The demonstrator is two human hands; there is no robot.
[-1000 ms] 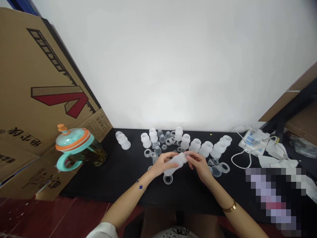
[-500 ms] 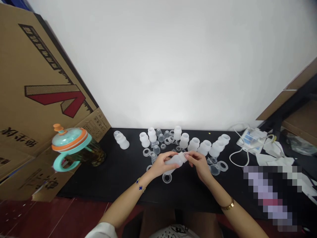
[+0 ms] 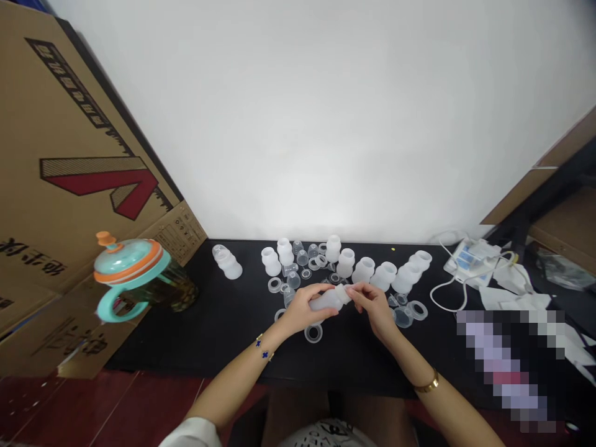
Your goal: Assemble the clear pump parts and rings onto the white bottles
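My left hand (image 3: 310, 305) is closed around a white baby bottle (image 3: 325, 301), which lies tilted with its mouth end toward the right. At that end, the thumb and fingers of my right hand (image 3: 370, 302) are pinched together against the top. What sits between those fingertips is too small to make out. Just below the bottle, a clear ring collar (image 3: 313, 333) lies flat on the black table. Behind my hands stand several open white bottles (image 3: 363, 271). Clear domed caps (image 3: 293, 280) and more ring collars (image 3: 275, 285) lie among them.
A capped bottle (image 3: 227, 262) stands apart to the left. Farther left are a teal-lidded jug (image 3: 144, 273) and a large cardboard box (image 3: 84, 155). To the right, a power strip (image 3: 470, 264) with white cables lies near crumpled paper (image 3: 516, 298). A white wall (image 3: 326, 124) rises behind the table.
My right fingertips have shifted slightly at the bottle's mouth end. My left hand keeps its hold, and the bottle stays in nearly the same place. The view has moved slightly.
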